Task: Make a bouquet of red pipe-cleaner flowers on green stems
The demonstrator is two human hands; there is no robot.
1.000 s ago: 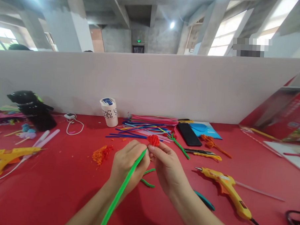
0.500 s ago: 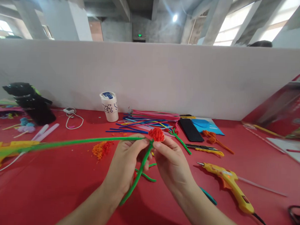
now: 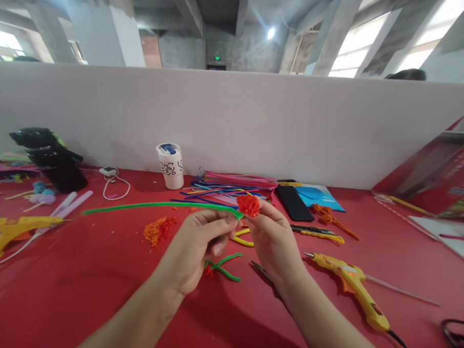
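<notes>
I pinch the green stem (image 3: 157,204) near its right end between the thumb and fingers of my left hand (image 3: 198,239); its long free part reaches toward the left edge of the surface (image 3: 107,302). My right hand (image 3: 271,240) grasps the red bloom (image 3: 248,205), thumb and fingertips closed on it from the right. Bloom and stem meet between my fingertips, held up above the middle of the surface, and I cannot tell whether they are joined.

Just below my hands, a green piece with red on it (image 3: 228,271) lies on the red surface, and yellow strips (image 3: 244,242) show between my hands. The pointed tip of a dark tool (image 3: 260,269) shows beside my right wrist, the rest hidden. Orange and red fluff (image 3: 158,231) lies left of my left hand. A bundle of pink strips (image 3: 239,180) lies along the far edge; a yellow glue gun (image 3: 352,282) lies toward the near right corner.
</notes>
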